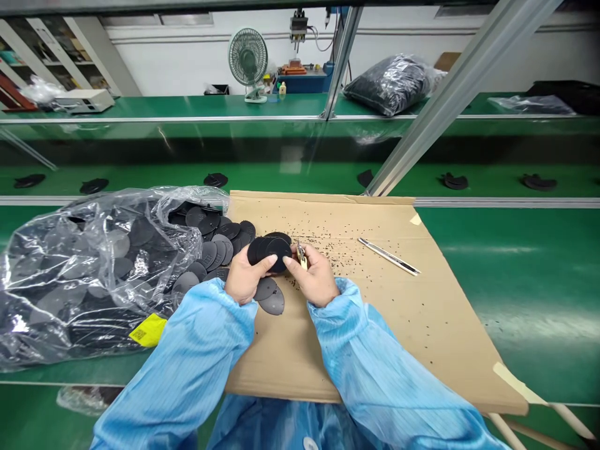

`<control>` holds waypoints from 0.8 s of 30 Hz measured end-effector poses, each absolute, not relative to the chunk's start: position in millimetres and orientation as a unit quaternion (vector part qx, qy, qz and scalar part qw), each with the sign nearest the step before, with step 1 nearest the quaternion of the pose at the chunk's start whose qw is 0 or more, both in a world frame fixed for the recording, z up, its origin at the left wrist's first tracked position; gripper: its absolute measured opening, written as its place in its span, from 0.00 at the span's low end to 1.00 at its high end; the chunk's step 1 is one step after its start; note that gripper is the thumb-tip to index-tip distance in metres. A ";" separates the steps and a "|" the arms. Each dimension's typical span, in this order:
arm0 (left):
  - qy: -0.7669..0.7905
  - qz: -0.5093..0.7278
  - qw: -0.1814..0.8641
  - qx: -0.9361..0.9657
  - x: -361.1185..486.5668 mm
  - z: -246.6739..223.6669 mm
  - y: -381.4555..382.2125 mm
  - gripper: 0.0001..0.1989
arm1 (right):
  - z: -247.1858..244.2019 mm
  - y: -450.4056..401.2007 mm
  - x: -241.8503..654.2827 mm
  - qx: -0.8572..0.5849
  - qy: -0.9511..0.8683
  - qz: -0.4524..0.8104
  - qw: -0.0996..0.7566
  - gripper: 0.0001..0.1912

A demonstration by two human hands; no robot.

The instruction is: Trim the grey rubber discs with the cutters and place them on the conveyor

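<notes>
A fanned stack of thin black discs (269,250) is gripped in my left hand (244,278), thumb on top. My right hand (315,276) is closed around small nippers (302,256) with a metal tip and cream handles; its thumb touches the nearest disc's edge. Most of the nippers is hidden by the fingers. Two loose grey-black discs (272,301) lie on the cardboard just below my left hand. To the left, more discs (220,250) spill from the mouth of a clear plastic bag (94,275).
Small black scraps (335,250) dot the cardboard sheet (375,337). A utility knife (389,256) lies on its right part. Behind runs a green conveyor with black parts (454,181) spaced along it. A slanted metal post (422,125) rises at the right.
</notes>
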State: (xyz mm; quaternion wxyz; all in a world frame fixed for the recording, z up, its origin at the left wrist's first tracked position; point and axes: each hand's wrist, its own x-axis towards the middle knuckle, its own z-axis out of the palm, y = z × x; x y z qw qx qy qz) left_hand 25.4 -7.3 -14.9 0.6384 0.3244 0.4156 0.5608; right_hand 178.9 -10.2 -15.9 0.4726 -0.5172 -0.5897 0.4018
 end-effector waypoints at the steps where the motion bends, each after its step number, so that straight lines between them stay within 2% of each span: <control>1: 0.412 0.558 0.644 0.322 25.9 -14.4 -7.5 0.23 | -16.6 -10.3 178.2 -0.515 -0.585 0.404 0.480 0.16; 5: 0.393 0.547 0.655 0.344 25.8 -16.1 -8.9 0.21 | -15.3 -10.7 175.7 -0.506 -0.556 0.438 0.494 0.19; 12: 0.416 0.536 0.600 0.424 21.4 -21.3 -9.0 0.16 | -7.5 -11.3 172.4 -0.476 -0.482 0.511 0.528 0.22; 20: 0.399 0.533 0.626 0.406 25.0 -19.1 -7.4 0.19 | -7.9 -5.4 171.6 -0.497 -0.479 0.488 0.534 0.21; 24: 0.351 0.545 0.675 0.353 24.2 -11.5 -5.8 0.23 | -9.7 -5.8 172.4 -0.443 -0.526 0.497 0.529 0.19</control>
